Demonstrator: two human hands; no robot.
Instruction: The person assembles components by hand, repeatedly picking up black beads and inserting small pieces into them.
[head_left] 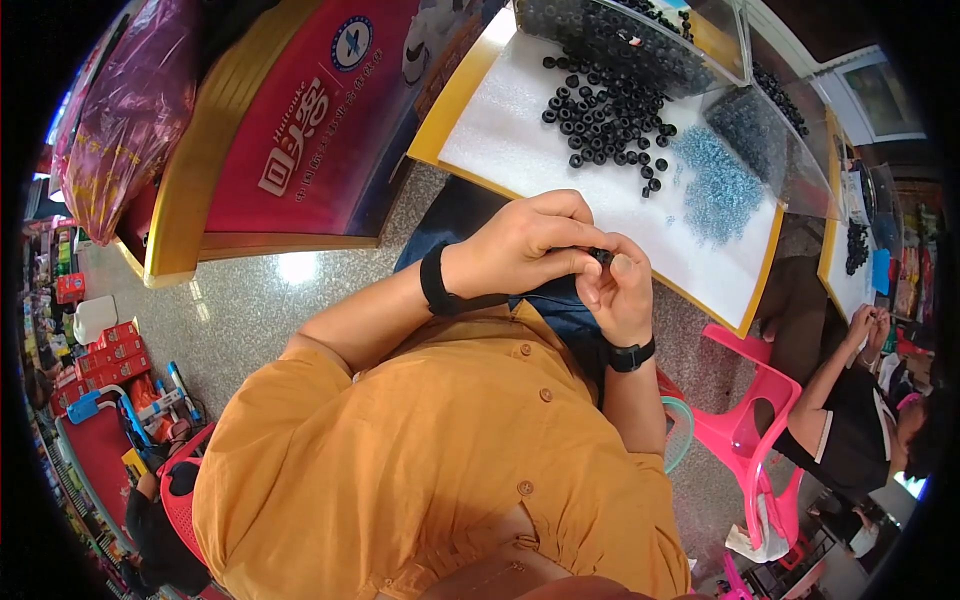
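My left hand (535,240) and my right hand (622,290) meet in front of my body, just off the near edge of the table. Between their fingertips is a small black round part (600,256). Both hands are closed on it, and the fingers hide most of its shape. Beyond them, on the white table mat (500,140), lies a loose heap of black ring-like parts (605,120). To its right spreads a pile of tiny pale-blue translucent pieces (722,190).
Clear plastic bins (690,65) holding black parts stand along the table's far side. A red counter with a yellow edge (290,130) is at the left. At the right are a pink plastic chair (745,420) and another person (850,410) working at a second table.
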